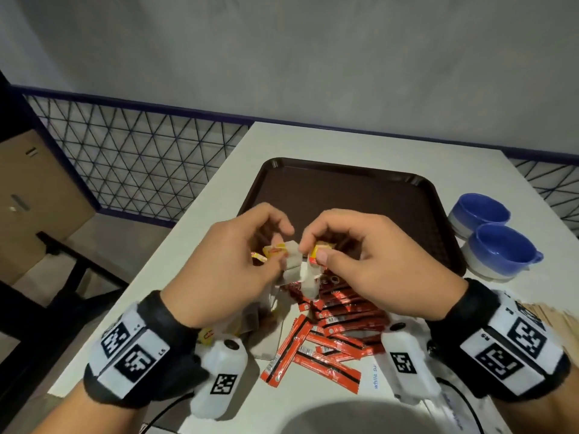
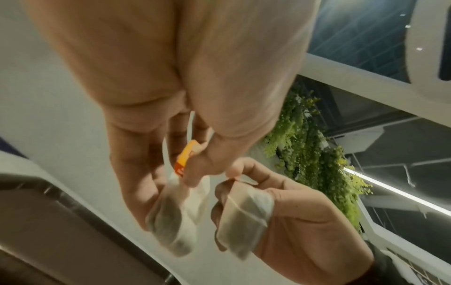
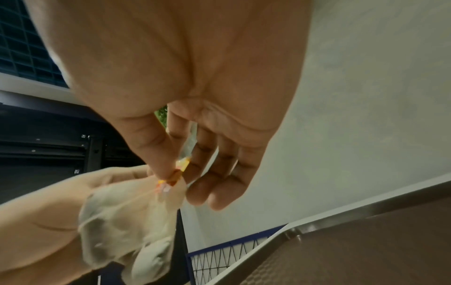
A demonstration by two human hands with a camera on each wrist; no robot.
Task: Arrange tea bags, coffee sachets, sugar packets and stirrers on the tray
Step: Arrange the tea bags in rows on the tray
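A small bunch of tea bags (image 1: 300, 270) is held up in the air, just over the near rim of the brown tray (image 1: 344, 189), and the bags hang downward from their yellow tags, long axis roughly vertical. The left hand (image 1: 232, 255) is pinched on one yellow tag, thumb and forefinger pressed together; the right hand (image 1: 369, 258) is pinched on another tag right beside it, the remaining fingers curled loosely. In the left wrist view two bags (image 2: 171, 227) are seen dangling below the fingertips. The bags look tangled together, so a separating pull is judged to be in hand. The tray's bare floor lies straight ahead of both hands, with the right hand slightly nearer to it. Below the wrists, red coffee sachets (image 1: 332, 333) are scattered on the white table (image 1: 391, 145). Two blue cups (image 1: 492, 233) are stood to the tray's right.
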